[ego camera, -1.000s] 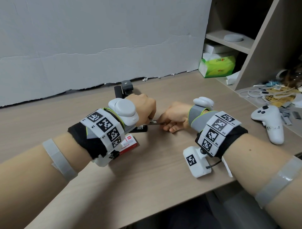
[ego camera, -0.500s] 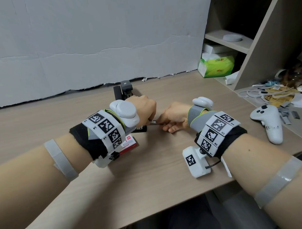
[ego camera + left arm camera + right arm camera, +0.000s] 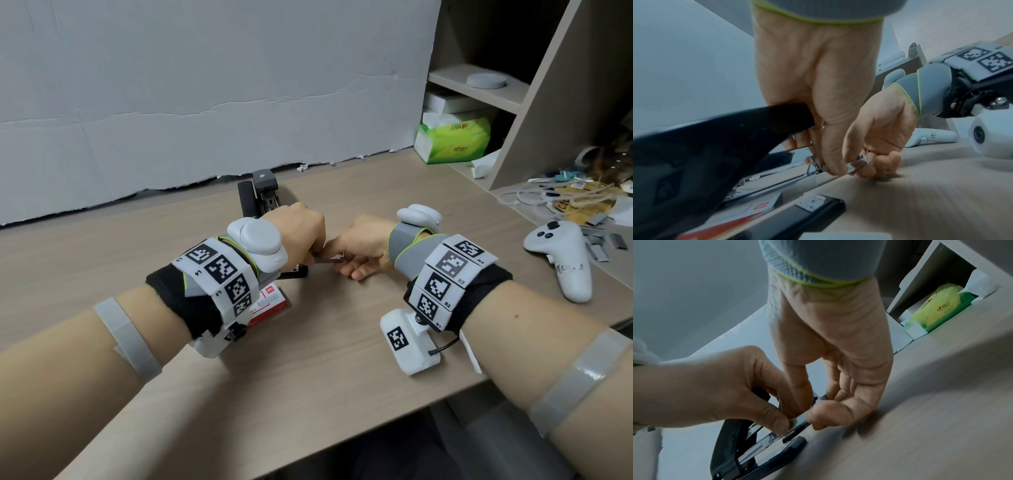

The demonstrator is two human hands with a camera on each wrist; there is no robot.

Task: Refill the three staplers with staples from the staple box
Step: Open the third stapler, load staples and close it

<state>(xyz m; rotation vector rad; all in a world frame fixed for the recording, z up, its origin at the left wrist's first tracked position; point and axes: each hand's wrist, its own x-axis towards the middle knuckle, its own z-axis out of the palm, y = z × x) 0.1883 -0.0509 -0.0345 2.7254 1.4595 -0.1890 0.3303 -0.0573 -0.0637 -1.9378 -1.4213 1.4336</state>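
Here, at the wood-grain counter [image 3: 308,359], a refill is under way.
Stapler: a black stapler [image 3: 729,449] lies hinged open before the person, its metal magazine rail exposed.
Left hand [image 3: 296,236]: fingers curled round the stapler's raised top arm.
Right hand [image 3: 359,245]: thumb and fingers pinched on a staple strip [image 3: 856,164] at the rail's front end.
Handling: the strip looks light, stiff and brittle, likely to snap if bent; best held by its sides.
Staple box [image 3: 270,303]: red and white, just behind the left wrist.

staple box [image 3: 270,301] mostly hidden under left wrist, black stapler [image 3: 294,272] behind hands
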